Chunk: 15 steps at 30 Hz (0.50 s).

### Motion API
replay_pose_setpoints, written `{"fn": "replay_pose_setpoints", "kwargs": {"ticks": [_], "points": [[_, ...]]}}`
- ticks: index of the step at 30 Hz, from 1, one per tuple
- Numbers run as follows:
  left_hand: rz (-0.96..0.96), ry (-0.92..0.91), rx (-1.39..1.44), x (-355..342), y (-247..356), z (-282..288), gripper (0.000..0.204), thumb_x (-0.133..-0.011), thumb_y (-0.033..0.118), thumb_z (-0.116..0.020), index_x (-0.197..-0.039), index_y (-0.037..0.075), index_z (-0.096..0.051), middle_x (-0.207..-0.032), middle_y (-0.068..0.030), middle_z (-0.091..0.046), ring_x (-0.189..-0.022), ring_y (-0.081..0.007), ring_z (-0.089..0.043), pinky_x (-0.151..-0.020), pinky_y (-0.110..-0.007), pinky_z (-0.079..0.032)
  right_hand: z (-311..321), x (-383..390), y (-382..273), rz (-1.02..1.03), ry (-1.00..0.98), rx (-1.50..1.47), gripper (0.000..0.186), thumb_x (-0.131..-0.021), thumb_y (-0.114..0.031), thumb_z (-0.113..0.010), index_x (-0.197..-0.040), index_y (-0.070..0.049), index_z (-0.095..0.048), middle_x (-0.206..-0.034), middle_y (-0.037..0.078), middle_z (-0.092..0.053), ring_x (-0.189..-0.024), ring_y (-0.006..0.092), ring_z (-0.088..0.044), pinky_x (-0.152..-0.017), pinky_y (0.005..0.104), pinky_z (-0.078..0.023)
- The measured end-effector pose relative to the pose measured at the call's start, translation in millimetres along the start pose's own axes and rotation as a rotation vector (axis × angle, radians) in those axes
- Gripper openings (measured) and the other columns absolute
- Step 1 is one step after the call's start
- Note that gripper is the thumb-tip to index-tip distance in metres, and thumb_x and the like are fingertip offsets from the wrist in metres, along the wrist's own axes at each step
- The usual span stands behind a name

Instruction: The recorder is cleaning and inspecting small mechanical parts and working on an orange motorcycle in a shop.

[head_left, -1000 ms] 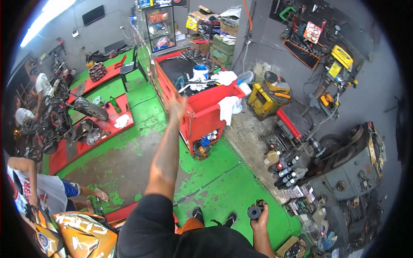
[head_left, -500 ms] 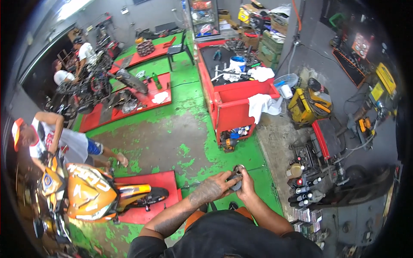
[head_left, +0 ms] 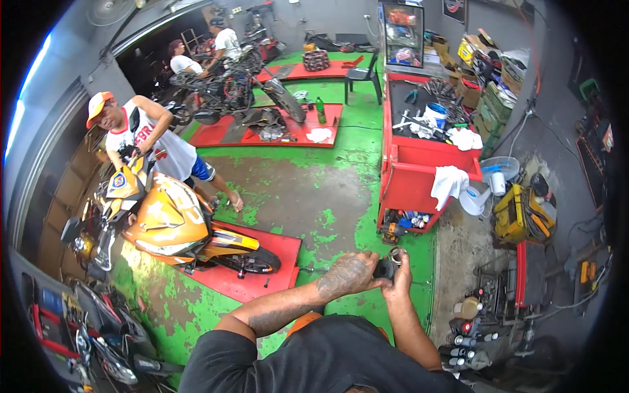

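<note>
In front of my body, both hands meet over a small dark, round part (head_left: 386, 268). My left hand (head_left: 357, 271) is closed with its fingertips on the part's left side. My right hand (head_left: 399, 280) is closed around the right side, thumb and fingers pointing up. A shiny metal ring (head_left: 397, 253) shows at the top of the right hand's grip; whether it is joined to the dark part I cannot tell. The fingers hide much of what they hold.
An orange motorcycle (head_left: 171, 213) stands at left on a red platform (head_left: 262, 288), a person (head_left: 147, 134) in a cap beside it. Ahead stands a red tool cart (head_left: 409, 190) with tools on top. Bottles (head_left: 462, 340) line the right; two people are farther back.
My view has turned left, so the room has shifted rightward in it. The hands still hold the dark part; the metal ring shows more plainly. The person in the cap now faces this way.
</note>
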<state>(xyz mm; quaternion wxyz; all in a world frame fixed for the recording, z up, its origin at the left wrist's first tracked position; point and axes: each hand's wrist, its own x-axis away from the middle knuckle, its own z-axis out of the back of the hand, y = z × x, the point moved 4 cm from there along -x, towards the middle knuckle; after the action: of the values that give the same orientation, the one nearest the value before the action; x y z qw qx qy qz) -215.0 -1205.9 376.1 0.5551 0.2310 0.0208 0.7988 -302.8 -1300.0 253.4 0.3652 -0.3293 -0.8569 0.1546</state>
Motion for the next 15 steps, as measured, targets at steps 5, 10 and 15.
{"fn": "replay_pose_setpoints", "kwargs": {"ticks": [5,10,15], "points": [[-0.467,0.323,-0.110,4,17,-5,0.058,-0.072,0.031,-0.077,-0.118,0.009,-0.050,-0.120,-0.0160,-0.051,-0.097,-0.0354,-0.062,-0.076,-0.046,-0.056,11,-4,1,-0.049,-0.150,-0.006,0.026,-0.092,-0.037,-0.056,-0.101,-0.013,-0.058,-0.093,0.001,-0.062,-0.083,0.0167,-0.061,-0.075,0.0347,-0.053],[-0.217,0.011,-0.041,3,19,-8,0.054,-0.077,0.028,-0.073,-0.122,0.010,-0.049,-0.118,-0.0140,-0.051,-0.103,-0.0358,-0.060,-0.077,-0.046,-0.055,3,14,-4,-0.109,-0.120,0.023,0.025,-0.093,-0.038,-0.056,-0.098,-0.014,-0.059,-0.087,-0.001,-0.060,-0.078,0.0166,-0.061,-0.071,0.0332,-0.052],[-0.517,0.369,0.006,5,18,-7,0.053,-0.071,0.023,-0.077,-0.115,0.008,-0.051,-0.111,-0.0148,-0.053,-0.096,-0.0352,-0.062,-0.074,-0.044,-0.055,20,0,-2,-0.028,-0.096,0.002,0.025,-0.094,-0.035,-0.055,-0.102,-0.013,-0.061,-0.093,0.000,-0.064,-0.083,0.0154,-0.061,-0.074,0.0327,-0.053]]}}
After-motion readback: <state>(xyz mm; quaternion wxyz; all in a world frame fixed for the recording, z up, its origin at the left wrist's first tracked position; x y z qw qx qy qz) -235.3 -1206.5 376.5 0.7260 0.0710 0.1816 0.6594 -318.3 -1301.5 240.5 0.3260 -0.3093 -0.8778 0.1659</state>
